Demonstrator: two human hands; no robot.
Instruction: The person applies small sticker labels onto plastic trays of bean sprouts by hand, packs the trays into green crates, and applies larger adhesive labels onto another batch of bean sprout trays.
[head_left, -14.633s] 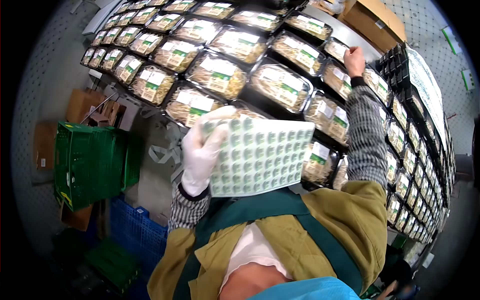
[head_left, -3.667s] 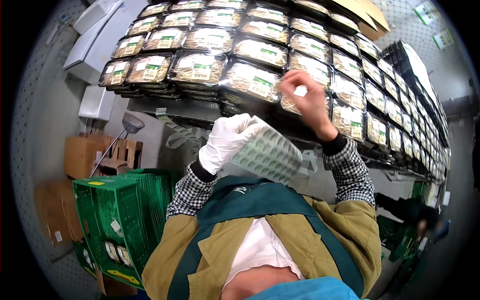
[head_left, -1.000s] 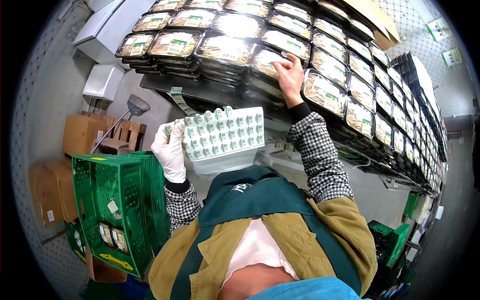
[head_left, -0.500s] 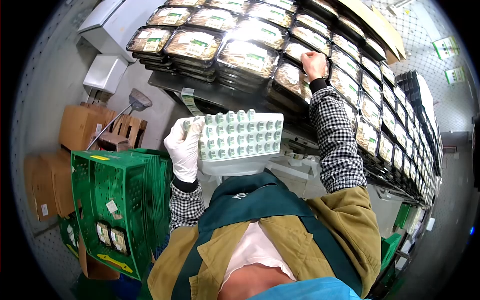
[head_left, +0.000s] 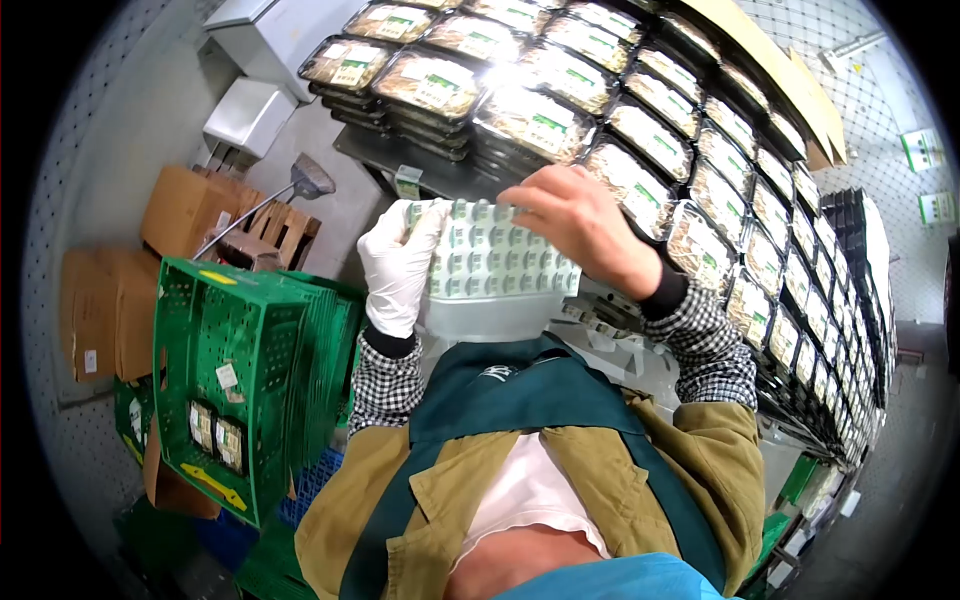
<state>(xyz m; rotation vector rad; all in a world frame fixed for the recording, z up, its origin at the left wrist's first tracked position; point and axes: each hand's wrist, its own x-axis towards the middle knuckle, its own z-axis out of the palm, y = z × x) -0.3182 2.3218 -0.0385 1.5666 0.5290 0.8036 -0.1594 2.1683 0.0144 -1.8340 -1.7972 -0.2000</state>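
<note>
My left hand (head_left: 395, 265), in a white glove, grips the left edge of a sheet of label stickers (head_left: 480, 255). Rows of small green-and-white labels curl up from its pale backing. A whitish translucent tub (head_left: 495, 315) sits just under the sheet, close to my apron. My bare right hand (head_left: 590, 225) reaches across the sheet's upper right part, fingertips pinched at a label in the top row. Beyond it lie black trays with clear film lids (head_left: 535, 120), holding brownish food and bearing green-and-white labels.
Stacked trays cover a dark table (head_left: 400, 165) and extend far right. At left stand a green crate (head_left: 270, 350) holding small packs, cardboard boxes (head_left: 110, 310), a broom (head_left: 312, 175) and a white bin (head_left: 250, 115). Cardboard (head_left: 775, 65) edges the far side.
My right hand has come back from a tray lid to the label sheet. My left hand still holds the sheet. The view has shifted slightly.
</note>
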